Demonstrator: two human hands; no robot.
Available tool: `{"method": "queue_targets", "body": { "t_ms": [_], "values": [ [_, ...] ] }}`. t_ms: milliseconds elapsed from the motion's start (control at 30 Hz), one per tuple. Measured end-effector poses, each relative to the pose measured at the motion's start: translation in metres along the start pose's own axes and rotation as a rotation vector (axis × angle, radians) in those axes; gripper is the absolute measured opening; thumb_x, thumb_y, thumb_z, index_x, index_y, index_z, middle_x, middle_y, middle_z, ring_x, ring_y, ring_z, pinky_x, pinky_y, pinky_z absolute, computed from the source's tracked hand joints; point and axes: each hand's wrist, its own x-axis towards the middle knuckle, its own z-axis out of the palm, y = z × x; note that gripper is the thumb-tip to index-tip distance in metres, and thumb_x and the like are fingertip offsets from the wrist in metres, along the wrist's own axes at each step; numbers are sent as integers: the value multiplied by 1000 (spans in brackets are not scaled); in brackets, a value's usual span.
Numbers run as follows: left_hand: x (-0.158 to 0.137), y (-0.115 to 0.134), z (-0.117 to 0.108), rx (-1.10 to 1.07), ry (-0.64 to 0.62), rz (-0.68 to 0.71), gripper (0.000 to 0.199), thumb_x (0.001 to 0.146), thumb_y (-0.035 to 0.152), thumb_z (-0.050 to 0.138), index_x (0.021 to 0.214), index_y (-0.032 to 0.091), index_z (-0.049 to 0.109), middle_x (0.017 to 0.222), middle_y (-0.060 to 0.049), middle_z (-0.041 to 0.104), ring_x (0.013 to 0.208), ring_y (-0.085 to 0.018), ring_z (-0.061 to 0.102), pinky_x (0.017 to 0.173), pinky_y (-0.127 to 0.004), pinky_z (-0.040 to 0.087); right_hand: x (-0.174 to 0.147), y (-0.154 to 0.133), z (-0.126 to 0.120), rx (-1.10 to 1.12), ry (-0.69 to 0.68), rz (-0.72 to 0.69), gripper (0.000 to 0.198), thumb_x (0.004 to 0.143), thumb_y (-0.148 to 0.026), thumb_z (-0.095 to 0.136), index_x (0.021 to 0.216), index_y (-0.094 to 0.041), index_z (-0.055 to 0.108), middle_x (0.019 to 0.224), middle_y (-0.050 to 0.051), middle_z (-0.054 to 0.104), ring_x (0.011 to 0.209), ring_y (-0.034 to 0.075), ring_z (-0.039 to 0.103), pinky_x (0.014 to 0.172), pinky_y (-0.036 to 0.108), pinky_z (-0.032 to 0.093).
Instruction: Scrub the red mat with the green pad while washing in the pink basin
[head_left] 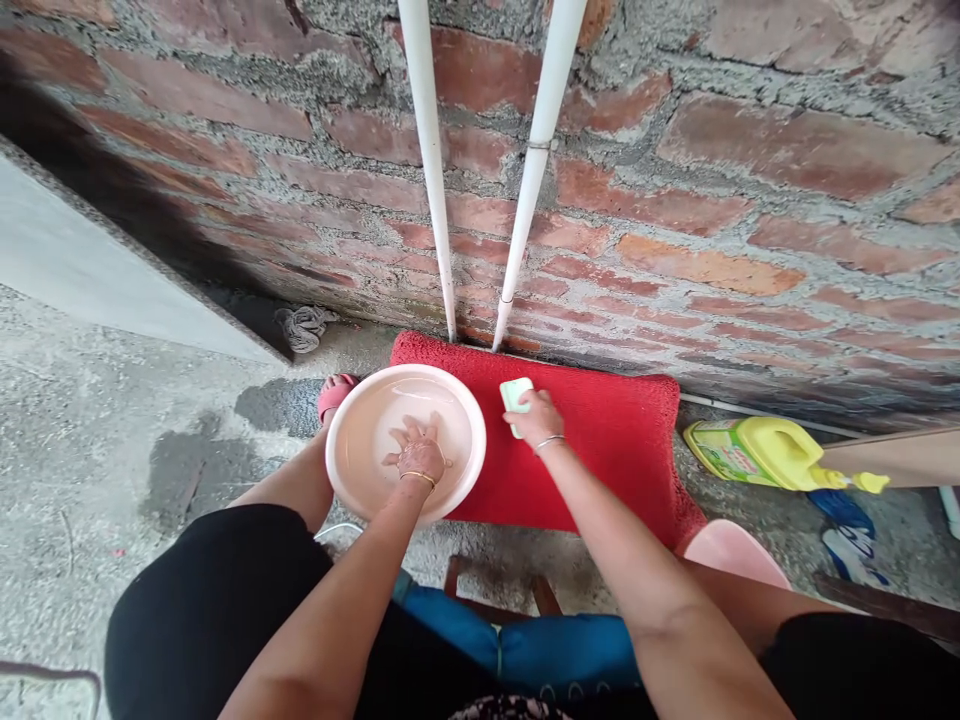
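Fingers spread, my left hand [421,455] dips into the water of a pale pink basin [346,497]. The basin rests on the left end of a red cloth-covered bench [592,470] and juts past its edge. My right hand [541,418] grips a pale green soap box [516,397] just right of the basin, over the red cloth. Whether the box touches the cloth I cannot tell, and my fingers cover its right side.
Two white pipes [435,170] run down the brick wall [645,190] behind the bench. A yellow detergent jug [765,450] lies to the right, near a pink tub [735,555]. On the left, a grey rag [301,327] lies beside a leaning slab [112,250].
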Motion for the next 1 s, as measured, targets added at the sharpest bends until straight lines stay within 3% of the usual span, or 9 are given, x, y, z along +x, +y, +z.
{"method": "queue_targets", "body": {
  "t_ms": [100,200,300,500,600,700,900,1000],
  "values": [
    [0,0,-1,-9,-7,3,96,85,42,68,163,39,13,170,-21,7,151,-53,14,95,-76,42,-12,-42,30,-30,-74,-153,23,82,-38,70,102,-27,69,108,4,58,87,18,62,71,27,44],
    [0,0,-2,-11,-14,0,95,85,41,67,164,38,13,170,-22,7,151,-53,13,95,-76,42,-12,-33,26,-101,-83,-224,25,83,-36,69,106,-27,69,113,6,58,93,20,62,75,29,45],
    [0,-1,-2,-9,-4,1,94,85,41,67,163,38,15,170,-22,7,151,-54,14,94,-77,43,-2,22,-3,-139,-52,-111,33,76,-40,75,106,-28,69,113,4,56,90,19,62,74,29,45],
    [0,0,-1,1,17,8,95,85,42,68,163,38,14,170,-23,8,150,-55,15,93,-77,44,-2,174,-77,-165,142,290,32,77,-43,77,101,-24,68,109,6,58,86,20,64,76,31,47],
    [-1,1,-2,2,3,-6,94,86,43,68,163,41,14,170,-21,7,151,-54,14,94,-76,43,-12,204,-92,-170,198,462,32,77,-44,78,99,-23,67,109,10,60,87,23,65,76,35,47],
    [-1,2,-3,-4,-10,-12,94,86,43,68,163,43,13,171,-19,6,151,-53,13,96,-77,42,-22,174,-80,-115,225,446,36,78,-47,76,102,-22,67,111,11,59,86,22,65,75,33,46],
    [-2,1,-3,4,3,-7,94,86,43,68,163,40,15,171,-20,8,151,-53,13,95,-76,43,-42,21,8,30,17,86,34,77,-46,75,104,-27,67,109,1,58,83,16,62,70,26,43],
    [-2,0,-3,-3,0,6,95,85,42,69,163,38,15,170,-21,8,151,-53,14,95,-76,44,-48,-23,39,-31,-71,-87,26,85,-42,67,105,-27,67,114,3,57,90,18,61,75,27,43]
  ]
}}
